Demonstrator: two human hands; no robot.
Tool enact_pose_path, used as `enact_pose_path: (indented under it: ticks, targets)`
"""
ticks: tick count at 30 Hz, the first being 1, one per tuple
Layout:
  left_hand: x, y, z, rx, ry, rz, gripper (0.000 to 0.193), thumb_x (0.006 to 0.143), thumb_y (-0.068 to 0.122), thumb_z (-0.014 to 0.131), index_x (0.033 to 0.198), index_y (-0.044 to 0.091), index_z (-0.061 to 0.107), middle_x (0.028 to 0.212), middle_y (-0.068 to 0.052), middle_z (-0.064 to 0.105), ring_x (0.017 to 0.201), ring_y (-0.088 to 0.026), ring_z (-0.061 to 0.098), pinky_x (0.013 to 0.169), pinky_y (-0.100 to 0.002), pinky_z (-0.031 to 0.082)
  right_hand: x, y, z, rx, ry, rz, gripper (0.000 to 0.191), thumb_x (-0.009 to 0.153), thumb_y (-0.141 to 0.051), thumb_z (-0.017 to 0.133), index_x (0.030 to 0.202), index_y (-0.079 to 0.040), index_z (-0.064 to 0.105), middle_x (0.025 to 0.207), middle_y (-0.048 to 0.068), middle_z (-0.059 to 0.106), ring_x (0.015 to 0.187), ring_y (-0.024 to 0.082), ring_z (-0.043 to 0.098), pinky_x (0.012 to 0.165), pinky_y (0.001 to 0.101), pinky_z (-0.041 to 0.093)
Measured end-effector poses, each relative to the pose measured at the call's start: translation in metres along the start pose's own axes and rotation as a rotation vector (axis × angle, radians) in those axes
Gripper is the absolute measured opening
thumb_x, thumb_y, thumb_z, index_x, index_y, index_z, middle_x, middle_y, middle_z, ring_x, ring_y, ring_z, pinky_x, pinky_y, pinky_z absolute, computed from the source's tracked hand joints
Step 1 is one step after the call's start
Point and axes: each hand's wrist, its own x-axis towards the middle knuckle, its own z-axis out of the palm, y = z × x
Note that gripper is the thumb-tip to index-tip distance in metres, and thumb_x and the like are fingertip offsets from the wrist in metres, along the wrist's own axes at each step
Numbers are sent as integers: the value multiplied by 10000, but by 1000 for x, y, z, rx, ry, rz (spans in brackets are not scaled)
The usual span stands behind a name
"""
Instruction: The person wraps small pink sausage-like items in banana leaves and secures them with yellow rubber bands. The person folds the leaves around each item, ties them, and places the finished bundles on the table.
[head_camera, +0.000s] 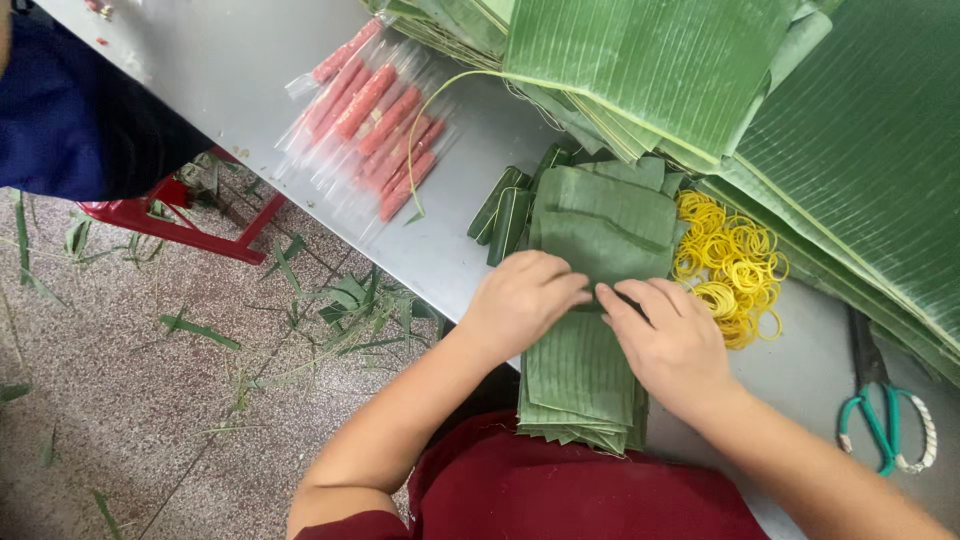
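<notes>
Head cam looked straight down at a grey metal table (240, 70). Both hands rested on a stack of cut banana leaf pieces (590, 375) at the table's near edge, right in front of the person in a dark red shirt (560, 495).

Left hand (520, 300) – fingers curled, knuckles up, fingertips pressing on the top leaf at about mid-stack; not clenched on anything, more pinching/pressing at the leaf surface. Right hand (672, 340) – flat-ish, palm down, fingers pointing toward the left hand, tips nearly touching it. Whether a small item sat under the fingers – can't tell, hidden.

Stack ran away from the person, far end overlapping some small rolled leaf bundles (505, 215) on its left. Just right of the stack, touching its far corner – a heap of yellow rubber bands (735, 265). Further right lay scissors w/ teal handles (880, 415), well apart from the hands.

Far side of table: big uncut banana leaves (700, 70) piled up, covering the upper right. To the left of those, pink sausage-like sticks in clear plastic sleeves (370, 115), fanned out.

Off the table on the left: speckled floor w/ leaf scraps (355, 300), a red stool frame (170, 225), and another person's dark blue clothing (60, 110) in the corner.
</notes>
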Motion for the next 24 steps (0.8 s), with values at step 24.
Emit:
enact_pose_path:
  ticks: [24]
  targets:
    - [34,0,-9,-204,-5,-306,461,848,119,817,1275,68,650,1152,-66,679,1084,-223,663,932,-341,549,38,39,12,89,-113,110,577,858,-259,779,1365,-78,570,1164,116,614,1108,360,608,969,470,473]
